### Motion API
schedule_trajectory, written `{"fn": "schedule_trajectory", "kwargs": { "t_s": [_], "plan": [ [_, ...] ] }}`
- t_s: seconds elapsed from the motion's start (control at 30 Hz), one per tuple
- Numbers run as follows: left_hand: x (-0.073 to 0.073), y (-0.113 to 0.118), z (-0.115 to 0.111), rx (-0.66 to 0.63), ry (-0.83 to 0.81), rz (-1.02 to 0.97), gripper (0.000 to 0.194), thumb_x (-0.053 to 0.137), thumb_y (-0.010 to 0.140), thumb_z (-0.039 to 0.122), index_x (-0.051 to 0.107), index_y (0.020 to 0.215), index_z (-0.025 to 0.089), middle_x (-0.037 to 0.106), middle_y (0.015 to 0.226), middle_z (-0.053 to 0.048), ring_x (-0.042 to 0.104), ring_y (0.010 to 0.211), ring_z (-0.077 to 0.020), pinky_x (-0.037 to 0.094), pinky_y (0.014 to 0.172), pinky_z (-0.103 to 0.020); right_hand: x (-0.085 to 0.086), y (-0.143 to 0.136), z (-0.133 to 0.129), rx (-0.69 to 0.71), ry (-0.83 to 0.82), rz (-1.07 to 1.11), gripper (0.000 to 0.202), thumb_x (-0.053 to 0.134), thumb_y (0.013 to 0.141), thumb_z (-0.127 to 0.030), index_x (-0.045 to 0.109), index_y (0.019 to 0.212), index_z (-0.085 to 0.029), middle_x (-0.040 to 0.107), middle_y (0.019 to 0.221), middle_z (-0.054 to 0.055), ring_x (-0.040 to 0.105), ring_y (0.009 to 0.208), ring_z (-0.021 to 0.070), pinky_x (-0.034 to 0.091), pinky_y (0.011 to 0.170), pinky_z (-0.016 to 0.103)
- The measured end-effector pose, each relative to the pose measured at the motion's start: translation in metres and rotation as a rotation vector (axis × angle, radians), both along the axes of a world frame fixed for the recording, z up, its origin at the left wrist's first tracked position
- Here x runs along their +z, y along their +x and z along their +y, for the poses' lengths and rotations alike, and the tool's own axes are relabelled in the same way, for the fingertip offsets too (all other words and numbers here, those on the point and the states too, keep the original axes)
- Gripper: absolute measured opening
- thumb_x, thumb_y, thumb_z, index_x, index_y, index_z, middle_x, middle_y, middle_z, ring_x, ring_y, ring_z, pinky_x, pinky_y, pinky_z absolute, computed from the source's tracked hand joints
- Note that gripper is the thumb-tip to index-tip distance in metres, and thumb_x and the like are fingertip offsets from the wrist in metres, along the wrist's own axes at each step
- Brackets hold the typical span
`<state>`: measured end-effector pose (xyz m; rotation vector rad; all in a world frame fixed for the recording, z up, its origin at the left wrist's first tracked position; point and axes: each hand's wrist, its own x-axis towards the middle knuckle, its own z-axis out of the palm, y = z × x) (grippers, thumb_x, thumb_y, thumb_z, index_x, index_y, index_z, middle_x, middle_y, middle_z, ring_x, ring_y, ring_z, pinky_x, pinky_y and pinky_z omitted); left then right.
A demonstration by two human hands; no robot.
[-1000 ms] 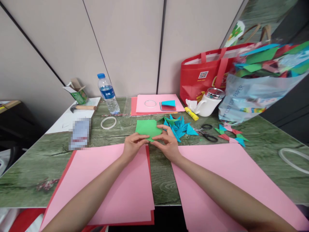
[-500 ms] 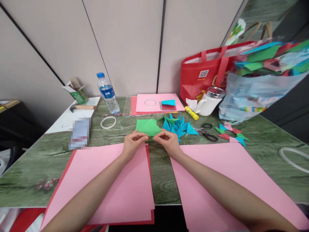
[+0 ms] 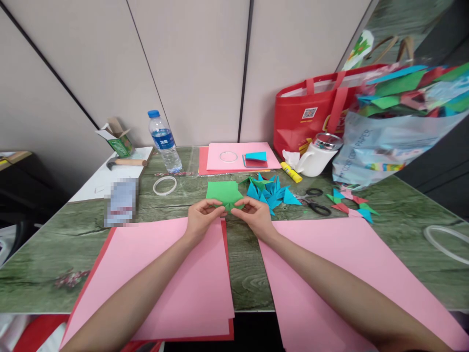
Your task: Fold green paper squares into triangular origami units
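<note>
A green piece of paper (image 3: 223,191) with folds at its near edge is held between my two hands above the table's middle. My left hand (image 3: 203,218) pinches its near left part between thumb and fingers. On the right side, my right hand (image 3: 256,214) pinches the paper the same way. The fingertips of both hands are close together but apart. Just right of the paper lies a pile of blue folded pieces (image 3: 271,193) with a green one (image 3: 261,183) on top.
Large pink sheets (image 3: 176,283) lie under both forearms. Black-handled scissors (image 3: 318,209), a ring of coloured folded pieces (image 3: 353,201), a glue stick (image 3: 291,172) and a white mug (image 3: 315,159) stand or lie to the right. A water bottle (image 3: 165,144), white tape ring (image 3: 164,186) and hammer (image 3: 128,162) are left.
The near edge of the green paper has been pushed into a small fold between my fingertips. Both hands have barely moved and keep their pinch.
</note>
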<state>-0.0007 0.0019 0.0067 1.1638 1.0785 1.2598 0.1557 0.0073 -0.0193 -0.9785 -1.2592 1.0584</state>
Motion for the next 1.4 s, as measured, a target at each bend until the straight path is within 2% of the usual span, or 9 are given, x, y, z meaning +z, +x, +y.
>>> {"fn": "schedule_trajectory", "kwargs": {
  "t_s": [0.37, 0.53, 0.63, 0.73, 0.83, 0.93, 1.1, 1.3, 1.4],
  "plan": [
    [-0.0025, 0.0015, -0.0016, 0.050, 0.009, 0.033, 0.023, 0.073, 0.056, 0.023, 0.060, 0.073, 0.014, 0.065, 0.059, 0.000, 0.066, 0.062, -0.0201, 0.052, 0.062, -0.030, -0.0019, -0.0018, 0.0007, 0.036, -0.055, 0.102, 0.024, 0.073, 0.055, -0.025, 0.057, 0.071, -0.018, 0.056, 0.073, 0.000, 0.052, 0.064, 0.0121, 0.041, 0.057, 0.024],
    [-0.0036, 0.0010, -0.0010, 0.032, 0.020, 0.003, 0.027, 0.072, 0.056, 0.022, 0.058, 0.077, 0.013, 0.063, 0.061, 0.000, 0.065, 0.060, -0.0192, 0.053, 0.063, -0.031, -0.0025, -0.0025, -0.0005, 0.033, -0.058, 0.089, 0.025, 0.072, 0.056, -0.027, 0.056, 0.073, -0.018, 0.054, 0.070, -0.001, 0.048, 0.057, 0.0102, 0.039, 0.053, 0.023],
    [-0.0039, 0.0015, -0.0002, -0.016, 0.046, -0.039, 0.039, 0.072, 0.056, 0.021, 0.055, 0.091, 0.015, 0.062, 0.067, 0.001, 0.064, 0.059, -0.0156, 0.054, 0.064, -0.033, -0.0034, -0.0034, -0.0013, 0.022, -0.051, 0.052, 0.024, 0.071, 0.058, -0.027, 0.055, 0.073, -0.019, 0.053, 0.068, -0.002, 0.047, 0.056, 0.0103, 0.039, 0.052, 0.023],
    [-0.0037, 0.0021, 0.0003, -0.040, 0.057, -0.031, 0.061, 0.072, 0.056, 0.021, 0.045, 0.111, 0.018, 0.063, 0.078, -0.001, 0.063, 0.062, -0.0132, 0.053, 0.064, -0.030, -0.0033, -0.0044, -0.0020, 0.011, -0.046, 0.000, 0.023, 0.070, 0.058, -0.028, 0.055, 0.072, -0.018, 0.054, 0.068, -0.001, 0.049, 0.059, 0.0117, 0.041, 0.054, 0.024],
    [-0.0041, 0.0008, 0.0010, 0.002, 0.038, 0.051, 0.070, 0.076, 0.051, 0.021, 0.045, 0.114, 0.019, 0.063, 0.082, -0.002, 0.062, 0.060, -0.0115, 0.051, 0.058, -0.023, -0.0021, -0.0045, -0.0026, 0.020, -0.027, -0.027, 0.023, 0.070, 0.058, -0.028, 0.054, 0.071, -0.018, 0.054, 0.069, 0.000, 0.050, 0.062, 0.0127, 0.042, 0.056, 0.025],
    [-0.0048, -0.0017, 0.0021, -0.006, -0.060, 0.054, 0.068, 0.077, 0.048, 0.021, 0.050, 0.109, 0.015, 0.064, 0.074, -0.001, 0.061, 0.055, -0.0120, 0.050, 0.055, -0.023, -0.0011, -0.0031, -0.0026, 0.035, -0.023, -0.031, 0.026, 0.072, 0.055, -0.028, 0.053, 0.069, -0.018, 0.054, 0.069, -0.001, 0.051, 0.063, 0.0129, 0.042, 0.056, 0.025],
    [-0.0045, -0.0027, 0.0035, -0.039, -0.214, -0.093, 0.062, 0.079, 0.045, 0.021, 0.055, 0.102, 0.011, 0.065, 0.067, -0.001, 0.062, 0.055, -0.0137, 0.051, 0.060, -0.027, -0.0011, -0.0020, -0.0013, 0.064, -0.043, -0.004, 0.032, 0.073, 0.053, -0.030, 0.052, 0.073, -0.019, 0.053, 0.070, -0.002, 0.053, 0.063, 0.0129, 0.043, 0.057, 0.025],
    [-0.0046, -0.0022, 0.0012, -0.098, -0.167, -0.016, 0.042, 0.077, 0.048, 0.023, 0.061, 0.085, 0.009, 0.067, 0.070, -0.003, 0.061, 0.057, -0.0133, 0.052, 0.060, -0.028, 0.0027, -0.0050, -0.0042, 0.184, -0.060, 0.033, 0.052, 0.069, 0.059, -0.027, 0.042, 0.104, -0.024, 0.059, 0.085, 0.000, 0.058, 0.072, 0.0147, 0.047, 0.062, 0.026],
    [-0.0050, -0.0024, -0.0010, -0.132, -0.148, 0.046, 0.033, 0.075, 0.052, 0.026, 0.063, 0.076, 0.009, 0.066, 0.066, -0.003, 0.062, 0.058, -0.0150, 0.052, 0.061, -0.029, 0.0028, -0.0044, -0.0041, 0.164, -0.066, 0.005, 0.052, 0.069, 0.059, -0.027, 0.045, 0.105, -0.023, 0.060, 0.088, 0.002, 0.059, 0.071, 0.0158, 0.048, 0.061, 0.028]
  ]
}}
